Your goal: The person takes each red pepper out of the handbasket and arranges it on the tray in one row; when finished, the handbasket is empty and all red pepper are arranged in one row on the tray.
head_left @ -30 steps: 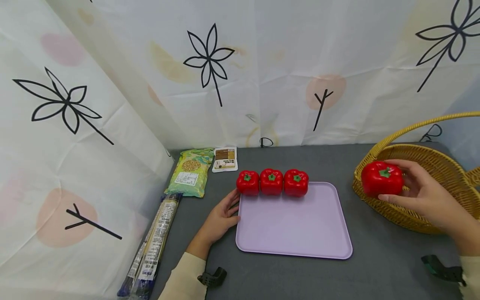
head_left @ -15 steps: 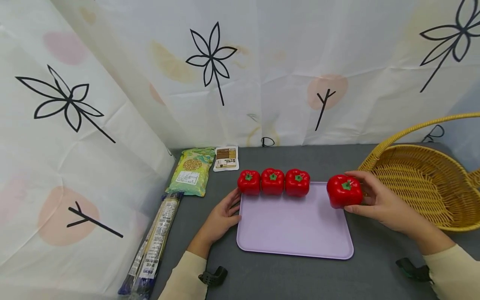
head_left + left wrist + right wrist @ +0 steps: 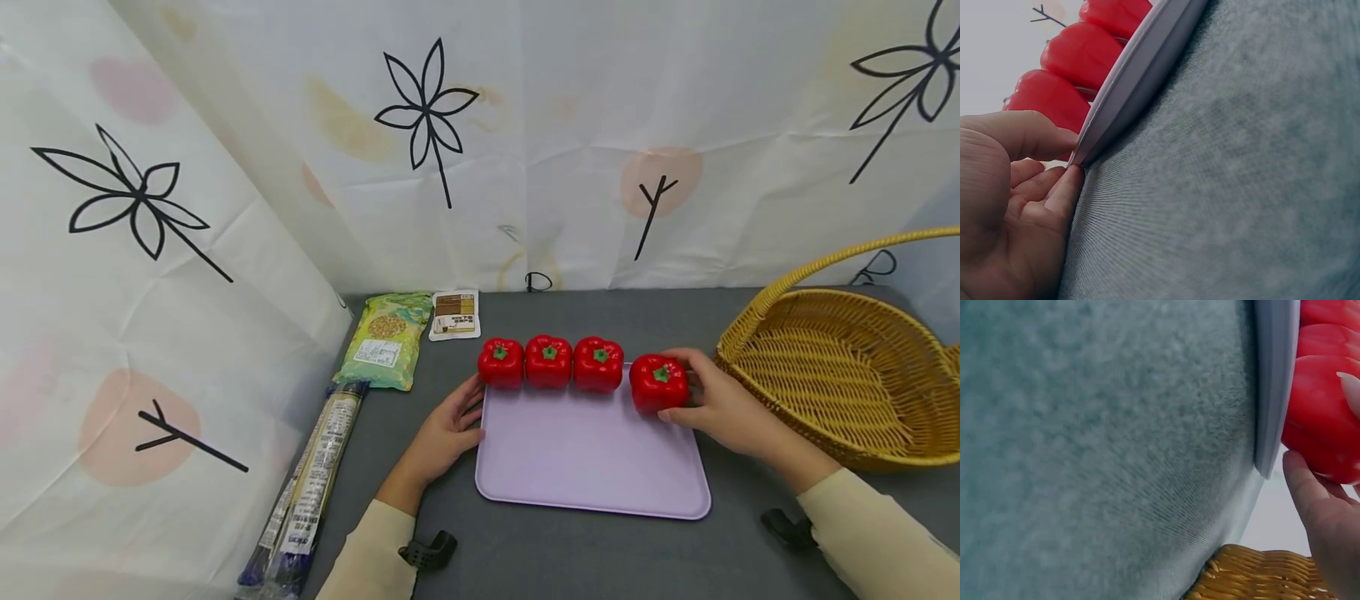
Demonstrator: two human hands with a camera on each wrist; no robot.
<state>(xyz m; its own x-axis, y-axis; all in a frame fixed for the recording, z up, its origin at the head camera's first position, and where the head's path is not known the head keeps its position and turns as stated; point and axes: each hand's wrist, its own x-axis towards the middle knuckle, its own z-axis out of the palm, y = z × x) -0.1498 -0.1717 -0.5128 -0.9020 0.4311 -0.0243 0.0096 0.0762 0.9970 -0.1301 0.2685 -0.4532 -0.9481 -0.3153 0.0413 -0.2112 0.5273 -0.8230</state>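
Note:
Three red bell peppers with green stems, the left pepper (image 3: 501,363), the middle pepper (image 3: 548,362) and the right pepper (image 3: 597,365), sit side by side along the back of a lilac tray (image 3: 592,462). A fourth bell pepper (image 3: 654,385) is at the tray's back right, gripped by my right hand (image 3: 723,408) between thumb and fingers. I cannot tell whether it touches the tray. My left hand (image 3: 442,435) holds the tray's left edge. In the left wrist view, thumb (image 3: 1041,134) and fingertips meet at the rim; the right wrist view shows the gripped pepper (image 3: 1319,412) up close.
A yellow wicker basket (image 3: 832,375) with a tall handle stands right of the tray. At the left lie a green food packet (image 3: 386,342), a small brown-and-white packet (image 3: 455,315) and long wrapped packs (image 3: 307,492). Printed white cloth hangs behind and left.
My right hand has carried the fourth pepper leftward from above the basket to the tray's back right, beside the row. My left hand has stayed at the tray's edge.

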